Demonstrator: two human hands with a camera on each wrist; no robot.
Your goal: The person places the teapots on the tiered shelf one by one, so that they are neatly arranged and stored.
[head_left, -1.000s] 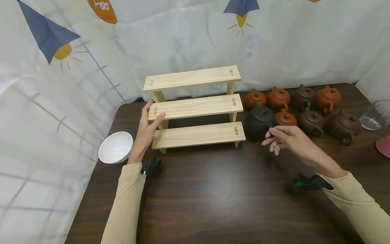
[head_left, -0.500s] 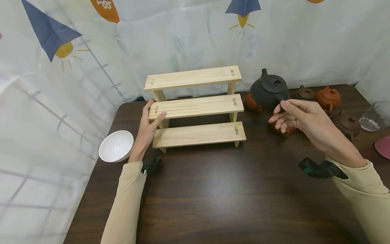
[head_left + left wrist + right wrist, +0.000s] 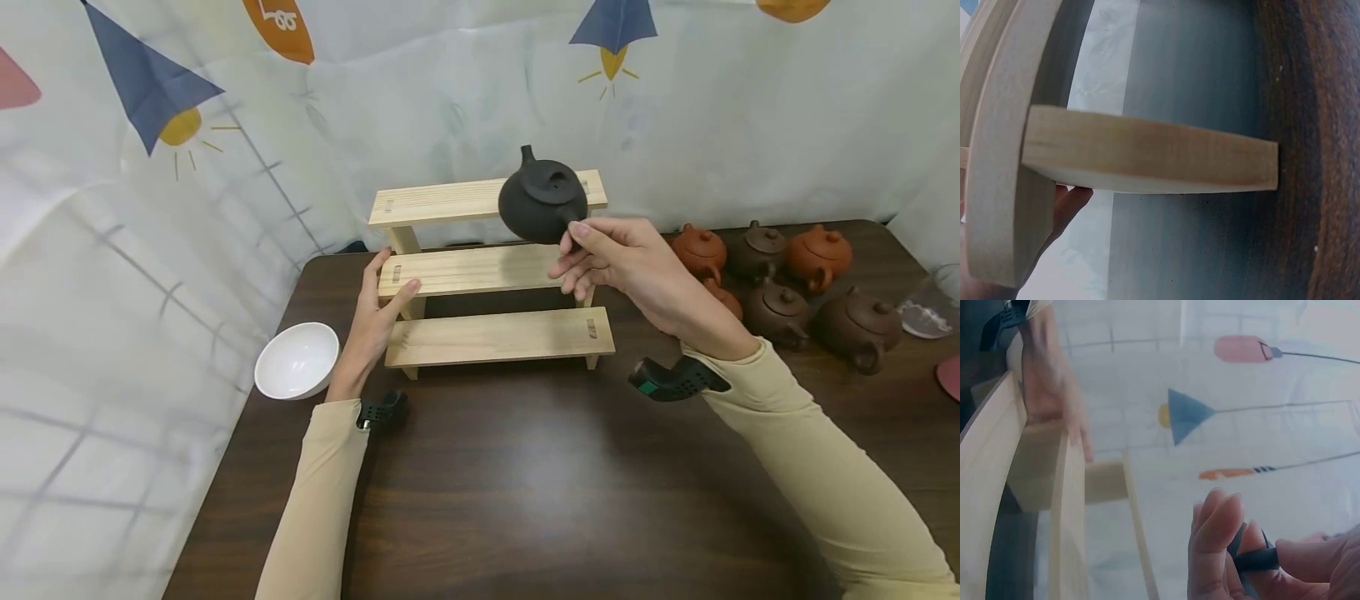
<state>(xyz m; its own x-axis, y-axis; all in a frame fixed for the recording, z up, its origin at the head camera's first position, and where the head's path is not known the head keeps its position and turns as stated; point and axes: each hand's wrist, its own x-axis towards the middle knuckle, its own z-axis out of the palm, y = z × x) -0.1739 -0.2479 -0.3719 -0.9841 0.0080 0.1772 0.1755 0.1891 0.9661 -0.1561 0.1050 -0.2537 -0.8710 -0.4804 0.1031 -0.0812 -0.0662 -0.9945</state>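
Observation:
My right hand point(image 3: 626, 262) pinches a black teapot point(image 3: 542, 202) by its handle, holding it in the air in front of the top tier of a three-tier wooden stand point(image 3: 480, 268). The teapot's spout points away toward the back. In the right wrist view, thumb and fingers point(image 3: 1213, 525) close round the dark handle point(image 3: 1257, 559). My left hand point(image 3: 372, 321) grips the left end of the stand's middle shelf, thumb on top; in the left wrist view the wooden leg point(image 3: 1147, 153) hides most of that hand.
A white bowl point(image 3: 297, 361) sits left of my left wrist. At the right stand several teapots, among them an orange one point(image 3: 819, 257) and a dark brown one point(image 3: 857, 323). Beyond them are a clear glass point(image 3: 930, 304) and a pink object point(image 3: 951, 377). A printed curtain hangs behind the table.
The black teapot has been lifted off the table by my right hand and carried left to the stand. My left hand stays on the middle shelf.

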